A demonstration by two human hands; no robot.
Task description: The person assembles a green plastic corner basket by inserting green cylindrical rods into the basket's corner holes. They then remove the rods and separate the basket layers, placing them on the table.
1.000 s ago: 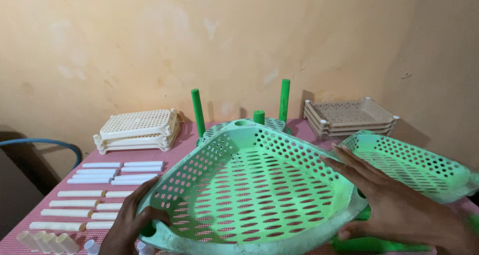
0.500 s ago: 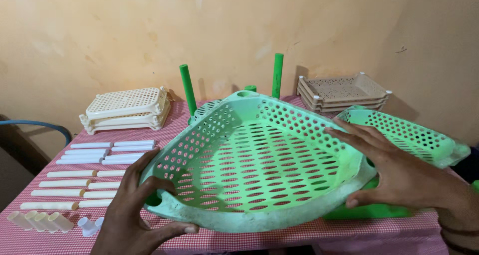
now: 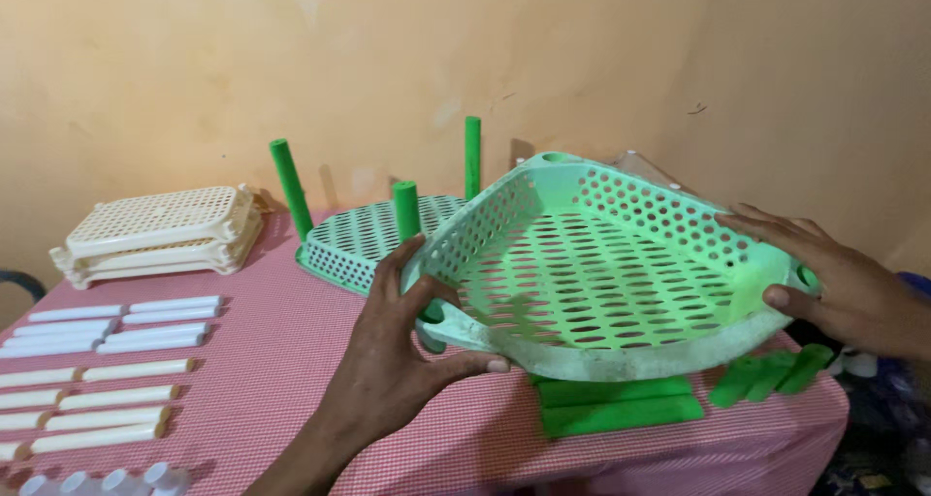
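Observation:
I hold a light green triangular perforated basket tray [image 3: 592,273] up above the table with both hands. My left hand [image 3: 402,351] grips its near left corner, thumb under the rim. My right hand [image 3: 834,278] clasps its right corner. Behind the raised tray a second green tray [image 3: 364,234] lies on the table with three green upright posts [image 3: 291,188] standing in its corners.
The table has a red checked cloth [image 3: 291,360]. Cream stacked trays [image 3: 160,229] sit at the back left. White and cream tubes [image 3: 116,360] lie in rows at the left. Loose green tubes [image 3: 621,404] lie under the raised tray near the front right edge.
The green tray has moved to the right and lifted clear of the posted tray, which now shows behind it. My view has swung right; the beige trays are hidden.

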